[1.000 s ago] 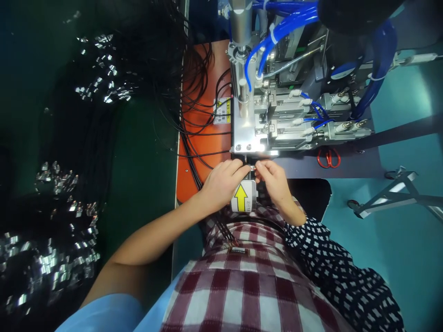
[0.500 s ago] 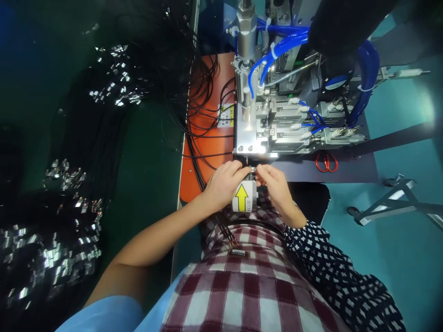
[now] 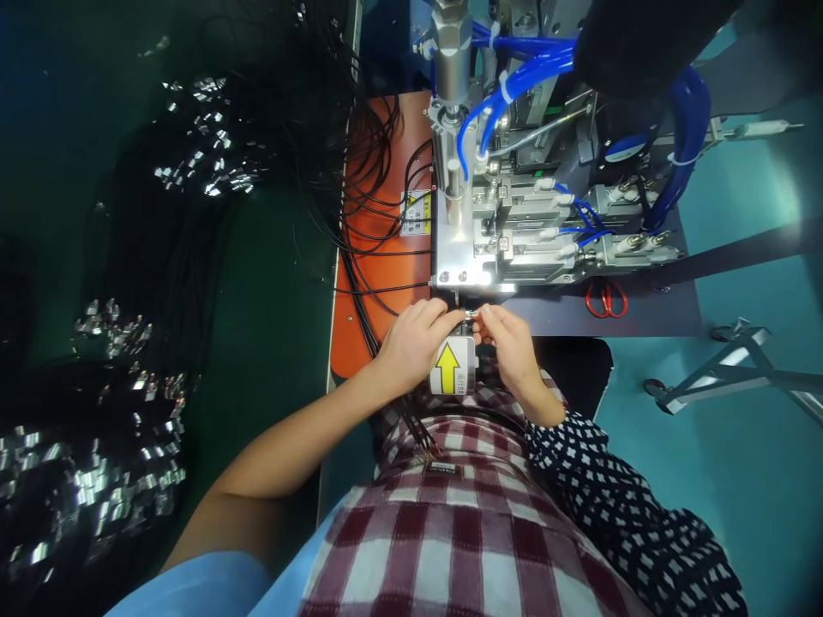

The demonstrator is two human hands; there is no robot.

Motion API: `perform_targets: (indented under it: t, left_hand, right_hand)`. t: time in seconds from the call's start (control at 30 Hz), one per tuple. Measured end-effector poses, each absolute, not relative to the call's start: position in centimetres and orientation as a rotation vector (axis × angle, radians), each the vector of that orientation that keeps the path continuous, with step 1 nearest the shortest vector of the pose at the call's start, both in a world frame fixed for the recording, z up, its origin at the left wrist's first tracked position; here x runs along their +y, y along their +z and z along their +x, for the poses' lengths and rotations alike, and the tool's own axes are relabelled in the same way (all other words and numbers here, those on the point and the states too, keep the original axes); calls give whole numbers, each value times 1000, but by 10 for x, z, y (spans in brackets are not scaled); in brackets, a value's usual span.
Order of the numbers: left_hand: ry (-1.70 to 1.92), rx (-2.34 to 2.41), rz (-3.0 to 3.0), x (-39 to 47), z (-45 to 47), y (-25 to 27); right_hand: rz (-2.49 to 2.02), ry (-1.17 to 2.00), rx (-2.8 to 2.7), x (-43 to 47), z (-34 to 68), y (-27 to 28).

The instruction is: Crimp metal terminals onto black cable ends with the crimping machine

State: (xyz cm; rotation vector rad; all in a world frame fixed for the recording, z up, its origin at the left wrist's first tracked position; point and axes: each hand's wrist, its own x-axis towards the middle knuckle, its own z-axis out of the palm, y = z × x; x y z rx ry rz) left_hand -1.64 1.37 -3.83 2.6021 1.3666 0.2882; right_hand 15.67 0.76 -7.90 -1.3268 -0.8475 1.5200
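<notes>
A small shiny metal connector [image 3: 471,315] lies between my two hands, at the front edge of the machine. My right hand [image 3: 513,347] pinches its right end between thumb and fingertips. The thumb of my left hand [image 3: 415,344] meets its left end; the other left fingers are bent, and what they grip is hidden. Just below the fingertips is a machine part with a yellow arrow label [image 3: 448,368]. Thin black cables [image 3: 366,313] pass under my left wrist and end with bare tips over my checked apron [image 3: 437,514].
The metal machine [image 3: 463,248] with blue air hoses [image 3: 533,73] stands ahead of my hands. Red-handled scissors [image 3: 605,300] lie at right on the dark base plate. An orange plate [image 3: 379,274] carries cables. Heaps of black cables with shiny ends [image 3: 96,480] cover the left table.
The camera view has shifted slightly. Both hands stay at the same spot around the metal connector, with hardly any visible movement of the fingers.
</notes>
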Motion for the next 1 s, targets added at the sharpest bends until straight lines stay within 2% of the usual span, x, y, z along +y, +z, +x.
perform_targets:
  t: [0.17,0.43,0.73,1.0]
  left_hand:
    - [272,1405,2574,15,-13,-38]
    - [618,1361,2369,4,-50,-38]
    - [185,1623,2578,-18,-73,-39]
    - [140,1674,2607,-19,-69,-39]
  right_hand:
    - [-1342,1489,-823,13,153,-77]
    - [-1298,1546,-813,15,154,-80]
    - [-1302,1519,-840,16,154,-80]
    - [-1369,1481,-809,6,170,-85]
